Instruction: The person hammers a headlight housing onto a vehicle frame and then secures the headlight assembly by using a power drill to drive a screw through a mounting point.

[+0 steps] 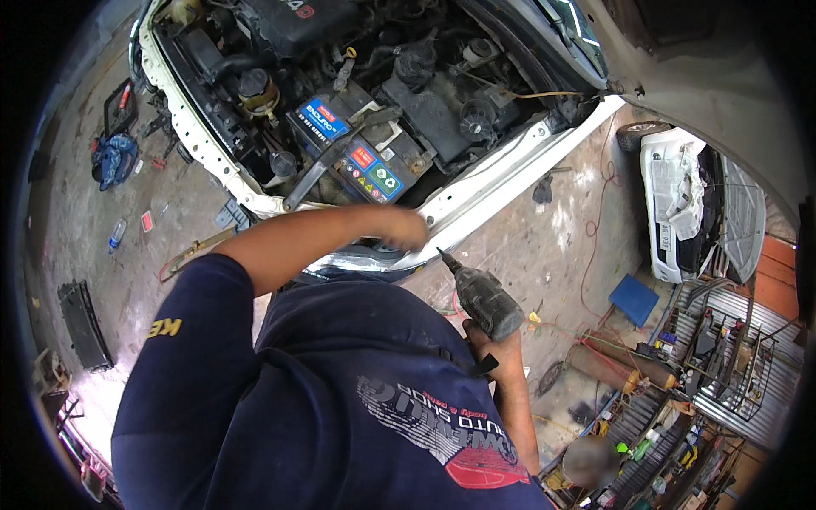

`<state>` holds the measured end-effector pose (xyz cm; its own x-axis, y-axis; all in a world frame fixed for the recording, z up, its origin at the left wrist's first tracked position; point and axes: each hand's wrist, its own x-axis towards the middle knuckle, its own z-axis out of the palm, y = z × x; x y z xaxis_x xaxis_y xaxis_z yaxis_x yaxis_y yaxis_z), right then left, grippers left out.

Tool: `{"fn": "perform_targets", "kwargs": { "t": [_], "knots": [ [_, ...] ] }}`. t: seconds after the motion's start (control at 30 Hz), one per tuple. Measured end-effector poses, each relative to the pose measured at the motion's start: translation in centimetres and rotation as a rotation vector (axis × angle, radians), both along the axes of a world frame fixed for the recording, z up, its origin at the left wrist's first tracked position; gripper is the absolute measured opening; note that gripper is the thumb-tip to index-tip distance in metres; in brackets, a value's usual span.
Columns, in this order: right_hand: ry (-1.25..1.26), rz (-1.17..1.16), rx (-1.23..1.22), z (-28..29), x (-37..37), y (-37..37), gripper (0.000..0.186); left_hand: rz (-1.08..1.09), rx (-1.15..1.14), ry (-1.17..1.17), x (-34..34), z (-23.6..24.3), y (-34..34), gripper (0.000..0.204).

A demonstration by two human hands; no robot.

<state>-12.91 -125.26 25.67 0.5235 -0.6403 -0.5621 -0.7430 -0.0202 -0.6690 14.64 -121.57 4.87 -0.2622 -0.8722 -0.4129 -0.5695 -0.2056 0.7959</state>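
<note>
My left hand [405, 228] reaches across in front of me, over the car's front corner beside the white fender [476, 194]. Its fingers are smeared and turned away, so I cannot make out whether it holds anything. Lower right, my right hand [493, 342] grips a black impact wrench [489, 302] from below. The tool's narrow tip points up and left, toward the fender edge and close to my left hand. Just beyond my left arm a car battery [371, 166] with blue and red labels sits in the open engine bay, a dark bracket running over it.
A raised hood [714, 42] hangs at the upper right. Red hose [592, 228] trails over the floor on the right, near a blue pad [633, 300] and gas cylinders [603, 367]. Another white car front [667, 204] stands there. A black panel [85, 326] and a bottle [117, 235] lie left.
</note>
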Motion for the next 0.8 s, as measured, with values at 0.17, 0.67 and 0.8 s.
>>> {"fn": "perform_targets", "kwargs": {
  "t": [0.17, 0.67, 0.8],
  "knots": [
    [-0.033, 0.008, -0.056, -0.1, 0.2, 0.3, 0.054, 0.552, -0.204, 0.068, 0.0, 5.7, 2.8, 0.031],
    [-0.058, 0.036, -0.056, 0.8, -1.2, 0.6, 0.057, 0.286, -0.093, -0.233, -1.6, 6.1, 2.2, 0.032],
    [-0.100, -0.066, -0.031, 0.1, -2.3, 0.7, 0.057, 0.291, -0.130, -0.119, -0.3, 4.1, -0.5, 0.036]
  ]
}}
